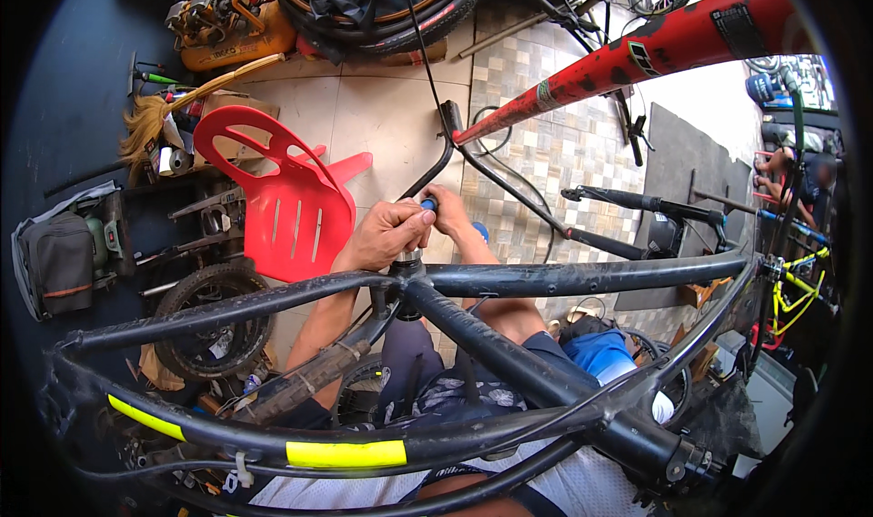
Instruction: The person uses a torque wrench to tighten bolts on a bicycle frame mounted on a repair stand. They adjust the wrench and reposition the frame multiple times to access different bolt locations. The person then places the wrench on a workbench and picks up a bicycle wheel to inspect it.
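A black bicycle frame (573, 278) spans the view in front of me, with yellow strips on its lower tube. Behind its upper tube, my left hand (386, 233) is closed just above a tube junction, where a shiny metal cylinder (408, 257) sticks up. My right hand (447, 211) meets it from the right, fingers curled around a small blue piece (428, 205), perhaps a tool's handle end. The fingers hide most of that piece, and what lies inside my left hand cannot be made out. Both forearms pass behind the frame's tubes.
A red plastic chair (296, 199) stands left of my hands. A red tube (637, 58) slants across the upper right. An orange compressor (238, 40), a broom (150, 121) and stacked tyres (400, 40) lie beyond. A loose wheel (173, 321) rests lower left. Another person (800, 185) sits far right.
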Demonstrator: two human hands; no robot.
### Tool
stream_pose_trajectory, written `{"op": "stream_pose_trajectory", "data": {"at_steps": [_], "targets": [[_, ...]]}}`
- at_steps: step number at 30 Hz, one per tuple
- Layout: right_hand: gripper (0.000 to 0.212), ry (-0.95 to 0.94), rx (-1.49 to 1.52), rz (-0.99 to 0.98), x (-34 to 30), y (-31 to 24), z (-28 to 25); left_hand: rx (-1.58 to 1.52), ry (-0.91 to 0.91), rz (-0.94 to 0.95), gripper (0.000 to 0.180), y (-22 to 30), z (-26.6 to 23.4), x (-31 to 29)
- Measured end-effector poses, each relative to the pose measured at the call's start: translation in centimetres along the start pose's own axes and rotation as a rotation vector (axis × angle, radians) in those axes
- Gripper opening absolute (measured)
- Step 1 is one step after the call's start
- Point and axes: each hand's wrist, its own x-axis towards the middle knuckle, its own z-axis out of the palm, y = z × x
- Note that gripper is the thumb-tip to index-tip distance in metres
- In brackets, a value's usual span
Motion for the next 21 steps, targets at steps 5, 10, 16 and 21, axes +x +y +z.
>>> {"op": "stream_pose_trajectory", "data": {"at_steps": [5,10,16,21], "targets": [[0.015,0.235,-0.38,-0.019,-4.7,-1.4,-14.8,-0.233,-0.082,0.204,0.055,-1.6,-0.5,0.8],[0.024,0.427,-0.623,-0.1,-9.3,-4.0,-22.8,-0.481,-0.11,0.242,0.056,-2.7,-0.6,1.2],[0.021,0.172,-0.231,0.04,-2.5,-1.0,-9.5,-0.066,-0.1,0.192,0.053,-1.2,-0.8,0.5],[0.028,0.02,-0.069,-0.049,0.3,-0.3,-1.5,0.018,-0.038,0.153,0.051,-0.5,-0.4,0.0]]}}
